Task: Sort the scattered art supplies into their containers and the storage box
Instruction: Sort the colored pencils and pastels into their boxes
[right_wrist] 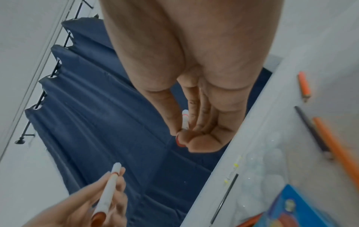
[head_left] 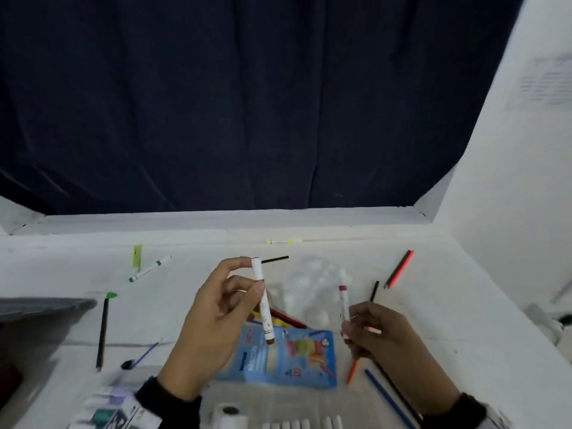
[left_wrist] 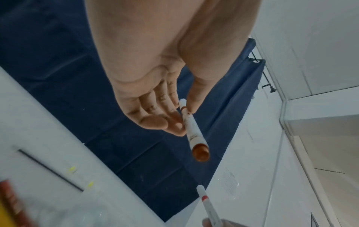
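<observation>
Mid-gather: left hand (head_left: 213,317) pinches a brown marker (head_left: 264,301), right hand (head_left: 376,331) grips a red marker (head_left: 344,303), both lifted above the blue box (head_left: 278,357); next, I'd judge, drop them into a container.

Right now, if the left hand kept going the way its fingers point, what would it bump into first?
Probably the dark curtain. The left hand, pinching a marker, points over the table's far edge, with nothing between, though depth is unclear.

Both hands up over the table: left hand (head_left: 213,317) pinches a marker (head_left: 263,301) upright, right hand (head_left: 376,331) grips another marker (head_left: 344,301).
</observation>
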`<action>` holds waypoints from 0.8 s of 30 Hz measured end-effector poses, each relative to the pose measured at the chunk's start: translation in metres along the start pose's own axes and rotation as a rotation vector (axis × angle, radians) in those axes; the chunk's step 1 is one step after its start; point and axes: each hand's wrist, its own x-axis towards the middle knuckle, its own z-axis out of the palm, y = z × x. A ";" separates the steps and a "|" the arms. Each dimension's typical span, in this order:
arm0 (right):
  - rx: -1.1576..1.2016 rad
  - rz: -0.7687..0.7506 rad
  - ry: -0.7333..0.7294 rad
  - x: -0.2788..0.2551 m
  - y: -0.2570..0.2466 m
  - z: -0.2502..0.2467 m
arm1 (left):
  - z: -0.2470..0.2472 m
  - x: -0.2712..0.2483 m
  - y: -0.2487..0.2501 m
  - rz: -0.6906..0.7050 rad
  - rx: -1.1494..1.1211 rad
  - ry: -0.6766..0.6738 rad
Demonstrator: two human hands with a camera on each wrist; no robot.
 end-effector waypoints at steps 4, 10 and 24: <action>0.162 0.108 -0.016 -0.034 0.018 -0.011 | 0.020 -0.042 -0.023 -0.120 -0.025 -0.003; -0.088 0.177 -0.149 -0.069 0.040 -0.024 | 0.050 -0.090 -0.060 -0.279 0.093 -0.164; -0.532 0.075 -0.371 -0.075 0.073 -0.035 | 0.097 -0.110 -0.084 -0.323 0.460 -0.332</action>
